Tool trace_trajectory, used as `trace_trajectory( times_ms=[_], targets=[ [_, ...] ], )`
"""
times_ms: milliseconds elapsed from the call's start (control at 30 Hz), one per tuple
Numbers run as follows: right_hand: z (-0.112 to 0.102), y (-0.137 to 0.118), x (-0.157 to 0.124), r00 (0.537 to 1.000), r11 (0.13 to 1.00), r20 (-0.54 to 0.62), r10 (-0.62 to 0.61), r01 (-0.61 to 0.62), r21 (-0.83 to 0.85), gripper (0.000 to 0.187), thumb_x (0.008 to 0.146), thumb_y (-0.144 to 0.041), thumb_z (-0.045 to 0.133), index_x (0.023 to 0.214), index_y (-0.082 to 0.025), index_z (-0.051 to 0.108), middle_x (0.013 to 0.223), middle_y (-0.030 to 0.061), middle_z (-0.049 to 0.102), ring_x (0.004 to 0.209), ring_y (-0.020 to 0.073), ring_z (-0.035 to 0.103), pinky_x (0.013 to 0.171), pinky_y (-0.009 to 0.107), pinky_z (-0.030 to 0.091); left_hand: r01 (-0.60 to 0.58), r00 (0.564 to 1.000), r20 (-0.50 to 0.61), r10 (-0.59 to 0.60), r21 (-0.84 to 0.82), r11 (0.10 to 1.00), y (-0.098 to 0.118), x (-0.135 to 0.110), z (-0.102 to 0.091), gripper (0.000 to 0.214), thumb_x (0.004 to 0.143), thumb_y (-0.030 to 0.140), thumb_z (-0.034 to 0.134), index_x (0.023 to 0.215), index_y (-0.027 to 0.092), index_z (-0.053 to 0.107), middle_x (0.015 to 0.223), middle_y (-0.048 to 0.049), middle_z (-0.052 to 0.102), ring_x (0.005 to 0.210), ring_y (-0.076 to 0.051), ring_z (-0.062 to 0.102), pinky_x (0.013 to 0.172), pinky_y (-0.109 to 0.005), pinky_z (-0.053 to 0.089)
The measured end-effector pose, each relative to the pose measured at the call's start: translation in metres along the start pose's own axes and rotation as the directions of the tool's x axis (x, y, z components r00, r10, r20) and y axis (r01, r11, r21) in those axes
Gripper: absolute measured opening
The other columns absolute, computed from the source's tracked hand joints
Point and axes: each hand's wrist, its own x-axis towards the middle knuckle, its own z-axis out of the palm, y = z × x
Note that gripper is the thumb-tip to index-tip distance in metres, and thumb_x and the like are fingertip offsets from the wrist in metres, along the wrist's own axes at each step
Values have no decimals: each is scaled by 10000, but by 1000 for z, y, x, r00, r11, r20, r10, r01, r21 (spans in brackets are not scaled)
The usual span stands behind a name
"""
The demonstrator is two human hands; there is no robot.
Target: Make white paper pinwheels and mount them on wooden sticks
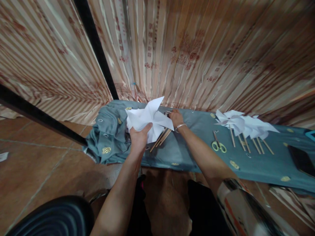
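Note:
My left hand (139,137) grips a white paper pinwheel (152,115), its thumb pressed on the paper near the centre and its fingers underneath. More white paper shows beneath that pinwheel. Just right of it, my right hand (176,118), with a bracelet at the wrist, is low over the cloth with its fingers drawn together. A small light-coloured tip shows at those fingers, but I cannot make out what it is. Several thin wooden sticks (160,139) lie between my hands, partly under the paper.
Green-handled scissors (218,146) lie on the grey-green cloth (182,154) to the right. Beyond them is a row of pinwheels on sticks (242,124). A dark phone (301,160) lies at the far right. A black stool (52,218) stands at the lower left, near dark poles (98,49).

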Motion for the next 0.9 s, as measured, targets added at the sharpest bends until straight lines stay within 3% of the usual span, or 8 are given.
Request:
trace_trajectory(
  times_ms=[300, 500, 733, 800, 900],
  targets=[
    [-1, -8, 6, 985, 984, 8, 173, -173, -38, 310, 857, -156, 482, 1036, -83, 724, 1128, 221, 674, 1141, 301, 572, 901, 355, 469, -5, 1000, 5, 5, -1, 1000, 1, -1, 3, 428, 484, 219, 813, 886, 101, 726, 855, -87, 757, 833, -213, 702, 841, -338, 543],
    [0, -8, 6, 985, 986, 24, 168, -168, -24, 259, 892, -176, 509, 1006, -81, 721, 1095, 219, 677, 1110, 301, 594, 909, 369, 481, -9, 1000, 17, 9, -19, 1000, -2, 0, 3, 443, 482, 220, 813, 901, 106, 723, 851, -81, 758, 839, -212, 704, 844, -337, 546],
    [1, -6, 5, 989, 989, 20, 147, -146, -32, 375, 913, -365, 590, 1232, -172, 552, 1238, 91, 583, 1028, 211, 617, 866, 430, 539, -11, 1000, 14, 10, 12, 1000, -2, 0, 4, 439, 488, 222, 814, 900, 104, 721, 886, -91, 755, 862, -220, 702, 869, -352, 540],
    [1, -6, 4, 992, 991, 10, 129, -128, -31, 329, 921, -343, 578, 1194, -160, 580, 1224, 102, 594, 1057, 220, 605, 888, 422, 524, -7, 1000, 12, 7, 12, 1000, -3, 0, 3, 434, 486, 221, 814, 894, 106, 721, 860, -85, 755, 846, -216, 702, 859, -349, 543],
    [2, -5, 0, 997, 997, -2, 74, -74, -21, 243, 944, -240, 506, 1045, -70, 647, 1201, 194, 597, 1187, 272, 511, 946, 394, 452, -7, 1000, 8, 7, -3, 1000, -3, 0, 3, 428, 476, 220, 816, 877, 103, 720, 814, -75, 752, 815, -211, 701, 834, -344, 550]
  ],
)
